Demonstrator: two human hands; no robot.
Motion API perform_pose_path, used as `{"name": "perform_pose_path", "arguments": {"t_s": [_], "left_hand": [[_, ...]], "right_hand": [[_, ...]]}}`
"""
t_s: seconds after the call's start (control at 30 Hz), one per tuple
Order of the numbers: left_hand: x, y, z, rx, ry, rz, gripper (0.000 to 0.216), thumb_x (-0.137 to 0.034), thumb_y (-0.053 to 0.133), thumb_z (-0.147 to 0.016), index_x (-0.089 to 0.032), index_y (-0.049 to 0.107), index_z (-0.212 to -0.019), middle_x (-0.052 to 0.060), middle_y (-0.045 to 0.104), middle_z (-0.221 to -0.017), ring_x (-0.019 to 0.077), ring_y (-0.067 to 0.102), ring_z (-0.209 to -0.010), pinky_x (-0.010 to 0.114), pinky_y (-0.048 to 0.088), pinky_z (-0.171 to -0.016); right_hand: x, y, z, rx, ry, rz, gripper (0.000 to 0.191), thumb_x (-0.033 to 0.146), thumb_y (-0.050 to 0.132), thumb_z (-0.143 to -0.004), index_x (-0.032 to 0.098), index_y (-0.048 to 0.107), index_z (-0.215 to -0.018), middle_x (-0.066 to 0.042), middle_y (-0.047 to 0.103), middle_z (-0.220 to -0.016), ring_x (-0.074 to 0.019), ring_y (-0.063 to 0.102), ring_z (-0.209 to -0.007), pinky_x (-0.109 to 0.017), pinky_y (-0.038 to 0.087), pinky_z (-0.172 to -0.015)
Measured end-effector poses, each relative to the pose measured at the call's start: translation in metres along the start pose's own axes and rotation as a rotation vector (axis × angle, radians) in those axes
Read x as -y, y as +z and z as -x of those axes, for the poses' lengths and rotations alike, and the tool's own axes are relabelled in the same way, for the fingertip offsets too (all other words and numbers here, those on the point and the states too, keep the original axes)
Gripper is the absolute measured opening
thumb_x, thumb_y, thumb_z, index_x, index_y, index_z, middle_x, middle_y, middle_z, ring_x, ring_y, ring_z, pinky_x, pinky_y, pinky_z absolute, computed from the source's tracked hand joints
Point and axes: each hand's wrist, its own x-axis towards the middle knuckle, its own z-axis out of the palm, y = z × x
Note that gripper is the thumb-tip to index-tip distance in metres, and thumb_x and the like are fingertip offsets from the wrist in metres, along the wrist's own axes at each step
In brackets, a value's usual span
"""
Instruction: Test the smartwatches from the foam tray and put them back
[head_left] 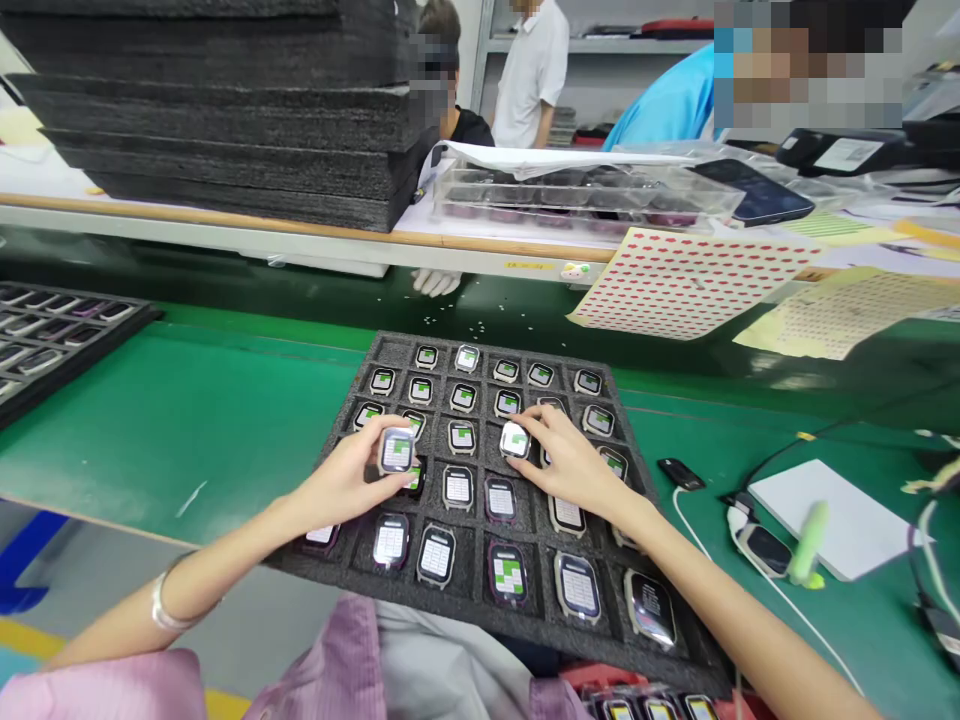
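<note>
A black foam tray (480, 622) tilts toward me, its compartments filled with several strapless smartwatches, most with lit white and green screens. Between the thumb and fingers of my left hand (345, 485) is one smartwatch (397, 451), lifted above the tray's left side with its screen facing me. My right hand (566, 458) pinches a second smartwatch (515, 440) by its edges, over the tray's middle; whether it is clear of its compartment I cannot tell. Under my hands, some compartments are partly hidden. A dark-screened watch (651, 607) lies in the near right corner.
Another watch tray (60, 325) is at the far left. Black foam sheets (247, 120) are stacked on the raised shelf. A white cable (780, 590), a watch (763, 548), a green marker (810, 540) and a white box (844, 515) lie on the right. Several people are beyond.
</note>
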Motion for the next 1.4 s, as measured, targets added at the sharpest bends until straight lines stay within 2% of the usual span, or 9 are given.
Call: {"name": "perform_pose_path", "arguments": {"t_s": [0.13, 0.27, 0.5, 0.67, 0.77, 0.9, 1.1, 1.27, 1.4], "left_hand": [[0.020, -0.038, 0.011, 0.001, 0.107, -0.571, 0.037, -0.032, 0.066, -0.079, -0.021, 0.053, -0.111, 0.008, 0.058, -0.114, 0.0284, 0.051, -0.109, 0.045, 0.038, -0.097], [0.028, -0.055, 0.014, 0.094, 0.107, -0.771, 0.037, -0.037, 0.065, -0.080, -0.020, 0.053, -0.110, 0.009, 0.054, -0.116, 0.0281, 0.047, -0.109, 0.044, 0.038, -0.093], [0.003, -0.024, -0.004, 0.223, 0.263, -0.951, 0.034, -0.031, 0.063, -0.081, -0.018, 0.053, -0.111, 0.010, 0.054, -0.110, 0.0278, 0.047, -0.104, 0.042, 0.039, -0.088], [-0.006, 0.000, -0.022, 0.334, 0.214, -1.152, 0.037, -0.028, 0.073, -0.074, -0.009, 0.057, -0.101, 0.015, 0.055, -0.105, 0.0321, 0.051, -0.098, 0.044, 0.043, -0.083], [-0.005, 0.003, -0.026, 0.357, 0.181, -1.157, 0.037, -0.023, 0.076, -0.070, -0.007, 0.058, -0.098, 0.016, 0.055, -0.102, 0.0324, 0.052, -0.095, 0.043, 0.046, -0.079], [0.003, -0.003, -0.022, 0.252, 0.164, -0.843, 0.036, -0.021, 0.077, -0.069, -0.013, 0.057, -0.098, 0.012, 0.055, -0.104, 0.0294, 0.053, -0.097, 0.043, 0.047, -0.083], [-0.006, -0.005, -0.020, 0.146, -0.140, 0.297, 0.045, -0.020, 0.080, -0.065, -0.018, 0.055, -0.102, 0.007, 0.064, -0.099, 0.0208, 0.063, -0.089, 0.038, 0.050, -0.085], [-0.032, 0.011, -0.032, 0.037, -0.063, 0.744, 0.048, -0.005, 0.079, -0.060, -0.018, 0.058, -0.102, 0.005, 0.065, -0.100, 0.0133, 0.061, -0.083, 0.025, 0.047, -0.078], [-0.040, 0.023, -0.041, 0.002, -0.082, 0.911, 0.038, -0.003, 0.069, -0.064, -0.019, 0.057, -0.096, 0.004, 0.065, -0.099, 0.0115, 0.057, -0.082, 0.021, 0.043, -0.072]], "right_hand": [[0.019, -0.006, 0.001, 0.006, -0.064, 0.005, 0.034, 0.021, 0.060, -0.083, 0.015, 0.056, -0.116, -0.015, 0.050, -0.116, -0.0307, 0.050, -0.109, -0.047, 0.043, -0.095], [0.055, 0.000, -0.006, 0.184, -0.203, -0.016, 0.030, 0.021, 0.066, -0.081, 0.014, 0.060, -0.109, -0.014, 0.052, -0.111, -0.0293, 0.052, -0.104, -0.044, 0.047, -0.090], [0.078, 0.021, -0.018, 0.309, -0.191, 0.140, 0.037, 0.021, 0.079, -0.069, 0.008, 0.063, -0.100, -0.018, 0.055, -0.106, -0.0336, 0.055, -0.097, -0.047, 0.050, -0.082], [0.065, 0.016, -0.011, 0.233, -0.143, -0.140, 0.036, 0.020, 0.076, -0.073, 0.012, 0.062, -0.105, -0.016, 0.053, -0.120, -0.0304, 0.051, -0.112, -0.044, 0.044, -0.095], [0.063, 0.007, -0.002, 0.196, 0.016, -0.353, 0.034, 0.023, 0.073, -0.076, 0.015, 0.062, -0.107, -0.012, 0.061, -0.112, -0.0261, 0.057, -0.103, -0.042, 0.046, -0.092], [0.065, -0.007, 0.004, 0.230, 0.235, -0.698, 0.042, 0.026, 0.075, -0.071, 0.017, 0.063, -0.110, -0.007, 0.067, -0.098, -0.0231, 0.062, -0.089, -0.037, 0.050, -0.078], [0.073, -0.014, 0.005, 0.059, 0.376, -1.216, 0.053, 0.021, 0.076, -0.071, 0.021, 0.055, -0.119, -0.006, 0.067, -0.102, -0.0198, 0.064, -0.093, -0.034, 0.050, -0.086], [0.077, -0.005, 0.003, -0.121, 0.463, -1.239, 0.050, 0.018, 0.075, -0.070, 0.023, 0.050, -0.112, -0.002, 0.062, -0.095, -0.0109, 0.060, -0.057, -0.020, 0.048, -0.045], [0.074, -0.004, 0.007, -0.146, 0.485, -1.221, 0.051, 0.019, 0.073, -0.072, 0.023, 0.047, -0.116, -0.002, 0.064, -0.090, -0.0076, 0.052, -0.049, -0.016, 0.039, -0.036]]}}
